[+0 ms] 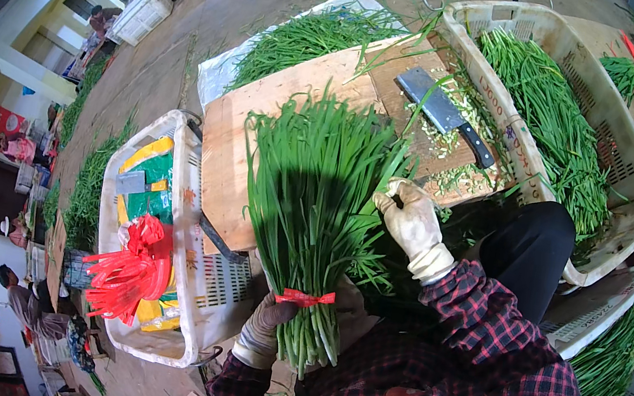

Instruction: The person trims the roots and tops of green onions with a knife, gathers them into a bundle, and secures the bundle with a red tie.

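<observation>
A bunch of green garlic chives stands upright in front of me, leaves fanned out at the top and pale stems at the bottom. A red plastic tie circles its stems. My left hand, in a light glove, is closed round the stems at the tie; part of its grip is hidden behind the bunch. At the bunch's right edge is my gloved right hand, fingers curled in against the outer leaves. Whether a leaf is pinched between those fingertips is unclear. Behind the bunch lies a wooden board.
A cleaver lies on the board among cut stem scraps. Loose chives lie on a white sheet beyond. Crates of chives stand right; a left crate holds red plastic strips. Other people are far left.
</observation>
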A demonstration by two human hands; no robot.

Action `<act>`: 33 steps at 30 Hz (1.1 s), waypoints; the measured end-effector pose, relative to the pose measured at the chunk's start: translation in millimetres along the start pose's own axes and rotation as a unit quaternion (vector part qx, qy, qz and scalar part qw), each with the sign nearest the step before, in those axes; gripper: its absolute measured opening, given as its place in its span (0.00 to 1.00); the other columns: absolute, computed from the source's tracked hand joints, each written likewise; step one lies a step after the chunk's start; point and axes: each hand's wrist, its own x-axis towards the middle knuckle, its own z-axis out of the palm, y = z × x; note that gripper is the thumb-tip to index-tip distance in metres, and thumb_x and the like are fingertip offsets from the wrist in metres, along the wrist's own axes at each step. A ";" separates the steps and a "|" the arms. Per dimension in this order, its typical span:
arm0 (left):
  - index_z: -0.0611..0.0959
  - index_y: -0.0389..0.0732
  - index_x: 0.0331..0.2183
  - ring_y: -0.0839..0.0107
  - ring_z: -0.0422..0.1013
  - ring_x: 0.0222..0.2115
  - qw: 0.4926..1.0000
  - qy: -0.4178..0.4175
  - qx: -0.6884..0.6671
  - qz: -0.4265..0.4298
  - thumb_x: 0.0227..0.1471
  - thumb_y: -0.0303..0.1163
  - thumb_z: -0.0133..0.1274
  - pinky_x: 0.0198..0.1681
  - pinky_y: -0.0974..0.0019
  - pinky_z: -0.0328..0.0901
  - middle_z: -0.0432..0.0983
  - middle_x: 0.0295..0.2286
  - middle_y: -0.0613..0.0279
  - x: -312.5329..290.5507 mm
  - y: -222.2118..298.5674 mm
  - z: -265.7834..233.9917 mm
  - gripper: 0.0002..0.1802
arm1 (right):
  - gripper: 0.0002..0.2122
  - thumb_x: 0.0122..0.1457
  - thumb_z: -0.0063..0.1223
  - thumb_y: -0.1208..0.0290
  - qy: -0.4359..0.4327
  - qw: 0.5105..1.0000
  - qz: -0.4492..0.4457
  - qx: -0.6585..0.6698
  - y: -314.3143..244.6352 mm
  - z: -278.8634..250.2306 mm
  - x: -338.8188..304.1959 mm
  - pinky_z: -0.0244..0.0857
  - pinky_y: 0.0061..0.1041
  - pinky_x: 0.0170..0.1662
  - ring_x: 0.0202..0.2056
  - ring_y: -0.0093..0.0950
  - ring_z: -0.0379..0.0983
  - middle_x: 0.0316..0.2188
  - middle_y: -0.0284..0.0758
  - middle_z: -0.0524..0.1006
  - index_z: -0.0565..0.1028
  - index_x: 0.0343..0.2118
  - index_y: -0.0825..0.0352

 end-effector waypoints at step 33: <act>0.65 0.35 0.55 0.59 0.73 0.43 0.985 0.002 -0.155 0.080 0.40 0.44 0.67 0.46 0.57 0.71 0.71 0.47 0.51 -1.4 26.6 17.2 0.45 | 0.06 0.48 0.56 0.68 0.201 0.883 -0.068 -0.418 0.0 -133.6 26.6 0.69 0.38 0.31 0.26 0.40 0.74 0.19 0.40 0.75 0.76 0.22 0.64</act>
